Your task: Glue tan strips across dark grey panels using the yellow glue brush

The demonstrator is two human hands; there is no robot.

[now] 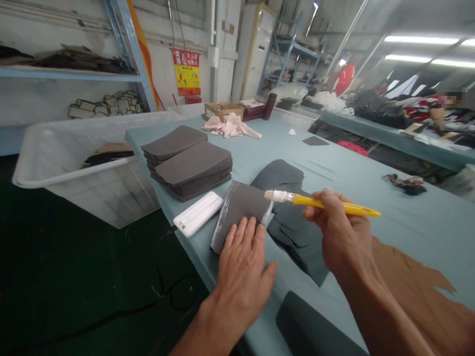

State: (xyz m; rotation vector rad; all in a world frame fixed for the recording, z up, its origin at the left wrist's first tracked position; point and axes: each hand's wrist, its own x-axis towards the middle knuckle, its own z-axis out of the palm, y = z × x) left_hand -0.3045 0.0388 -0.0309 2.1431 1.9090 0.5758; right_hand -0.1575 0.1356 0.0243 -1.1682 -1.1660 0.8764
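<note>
My left hand (243, 277) lies flat on a dark grey foam-like panel (237, 215), pressing it to the table. White adhesive streaks mark that panel's edges. My right hand (339, 232) grips a yellow-handled paintbrush (319, 200), its white-coated bristles at the panel's right edge. Beneath and beyond the panel lies a loose heap of darker grey pieces (293, 232). Two stacks of similar curved grey panels (191, 168) stand to the upper left. A white rectangular plastic object (198, 213) lies next to my left hand's side of the table.
The blue-grey table (356, 207) holds brown paper (415, 291) and a dark roll (308, 326). A white plastic bin (74, 163) stands left of it. Farther back are pink cloth (232, 126) and a cardboard box (222, 110). A person (434, 111) sits at another table.
</note>
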